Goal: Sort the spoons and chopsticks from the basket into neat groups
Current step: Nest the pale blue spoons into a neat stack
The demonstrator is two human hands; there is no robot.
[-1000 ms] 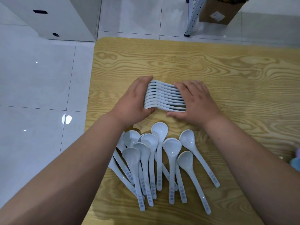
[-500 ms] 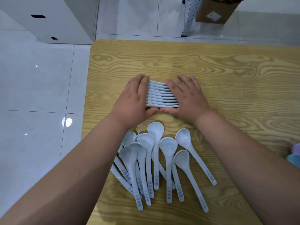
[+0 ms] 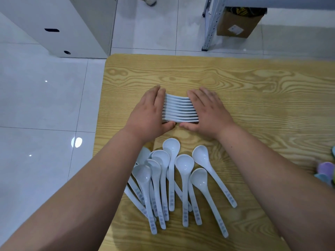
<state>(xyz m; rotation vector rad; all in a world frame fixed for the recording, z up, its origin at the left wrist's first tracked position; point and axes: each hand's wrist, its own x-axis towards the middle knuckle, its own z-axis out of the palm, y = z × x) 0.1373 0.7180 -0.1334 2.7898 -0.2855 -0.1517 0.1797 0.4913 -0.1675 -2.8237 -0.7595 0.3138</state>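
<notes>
- Nearest to the camera is a loose fan of white spoons (image 3: 184, 165) lying bowl-up on the desk (image 3: 262, 91), with handles crossing and the left ones overlapping. The forearms pass right over them, so a dropped wrist could drag a handle. The leftmost spoons are close to the left edge of the desk and could go onto the tile floor.
- At the right edge there's something pastel coloured (image 3: 326, 171), cut off by the frame, so I can't tell what it is. No basket or chopsticks are in view.
- Further out is the tidy group, a row of spoons (image 3: 178, 110) packed on edge side by side and squeezed between both hands.
- The left hand (image 3: 148, 115) and right hand (image 3: 210, 113) are both flat. Their fingers (image 3: 157, 98) are straight and held together, pressing on the two ends of the row, and the thumbs are tucked along the near side. Nothing is actually gripped.
- My guess at the main risk: the spoons are slick and only stand up because of the side pressure. Uneven pushing could buckle the row up in the middle, and letting go too fast could tip it over.
- Far off are a cardboard box (image 3: 239, 22) and a white cabinet (image 3: 72, 24) on the floor, which don't matter here.
</notes>
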